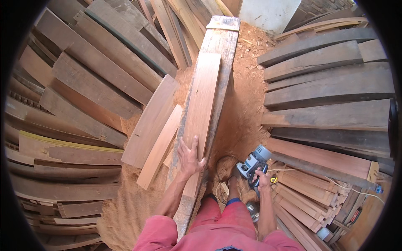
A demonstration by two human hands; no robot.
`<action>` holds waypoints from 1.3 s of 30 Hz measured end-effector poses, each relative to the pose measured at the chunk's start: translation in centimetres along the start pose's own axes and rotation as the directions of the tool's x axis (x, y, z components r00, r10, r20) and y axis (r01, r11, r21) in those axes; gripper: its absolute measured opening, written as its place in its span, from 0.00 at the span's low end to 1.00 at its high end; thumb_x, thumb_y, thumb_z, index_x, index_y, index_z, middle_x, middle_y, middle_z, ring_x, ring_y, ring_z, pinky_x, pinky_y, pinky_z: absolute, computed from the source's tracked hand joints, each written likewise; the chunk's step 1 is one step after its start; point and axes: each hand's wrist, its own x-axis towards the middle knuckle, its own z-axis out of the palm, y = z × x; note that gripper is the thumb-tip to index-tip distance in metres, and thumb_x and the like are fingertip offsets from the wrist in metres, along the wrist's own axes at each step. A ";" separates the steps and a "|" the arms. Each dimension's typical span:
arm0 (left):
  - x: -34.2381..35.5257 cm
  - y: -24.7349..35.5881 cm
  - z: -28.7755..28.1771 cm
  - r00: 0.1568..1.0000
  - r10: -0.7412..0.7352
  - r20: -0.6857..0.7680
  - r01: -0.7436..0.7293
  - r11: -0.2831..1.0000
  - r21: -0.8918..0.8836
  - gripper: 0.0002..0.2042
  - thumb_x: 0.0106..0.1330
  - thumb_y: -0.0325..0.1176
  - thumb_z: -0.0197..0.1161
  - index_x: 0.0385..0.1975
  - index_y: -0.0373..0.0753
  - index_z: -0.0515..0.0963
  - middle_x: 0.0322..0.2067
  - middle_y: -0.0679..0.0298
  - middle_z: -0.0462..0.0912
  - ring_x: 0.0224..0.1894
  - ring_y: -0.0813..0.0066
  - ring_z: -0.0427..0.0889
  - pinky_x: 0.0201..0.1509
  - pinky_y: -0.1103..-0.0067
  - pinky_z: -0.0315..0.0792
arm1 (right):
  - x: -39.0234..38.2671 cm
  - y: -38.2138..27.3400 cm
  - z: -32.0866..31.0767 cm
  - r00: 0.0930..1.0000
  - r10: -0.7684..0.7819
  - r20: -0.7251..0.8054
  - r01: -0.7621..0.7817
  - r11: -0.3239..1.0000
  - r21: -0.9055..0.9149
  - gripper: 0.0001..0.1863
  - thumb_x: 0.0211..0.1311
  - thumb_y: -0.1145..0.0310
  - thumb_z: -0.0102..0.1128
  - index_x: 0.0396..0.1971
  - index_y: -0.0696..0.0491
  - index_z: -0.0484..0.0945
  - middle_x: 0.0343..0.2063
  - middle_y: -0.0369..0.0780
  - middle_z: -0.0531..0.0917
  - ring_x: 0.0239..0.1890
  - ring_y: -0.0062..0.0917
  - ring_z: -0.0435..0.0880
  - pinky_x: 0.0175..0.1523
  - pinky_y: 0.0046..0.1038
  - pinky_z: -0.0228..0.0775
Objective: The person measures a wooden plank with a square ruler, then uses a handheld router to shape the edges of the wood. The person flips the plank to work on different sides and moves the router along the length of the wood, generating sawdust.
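left hand [190, 157] lies open-fingered on the near end of the board [202, 104] atop the bench [224, 42], right hand [261, 178] grips the planer [253, 163] low beside it, probably about to lift it up.

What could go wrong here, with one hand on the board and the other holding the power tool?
1. The board lies loose on a narrow bench, held only by the left hand; it may slide off.
2. The right hand holds the planer low beside the foot.
3. Sawdust underfoot may be slippery.
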 end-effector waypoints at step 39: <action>8.9 -3.8 0.6 0.907 0.412 -0.083 -0.405 0.805 -0.434 0.26 0.60 0.30 0.65 0.60 0.36 0.75 0.61 0.39 0.75 0.62 0.46 0.76 0.68 0.57 0.67 | -18.9 0.5 12.4 0.728 -0.624 0.283 0.662 0.748 -0.054 0.18 0.65 0.74 0.64 0.53 0.59 0.73 0.25 0.32 0.78 0.25 0.13 0.76 0.32 0.21 0.71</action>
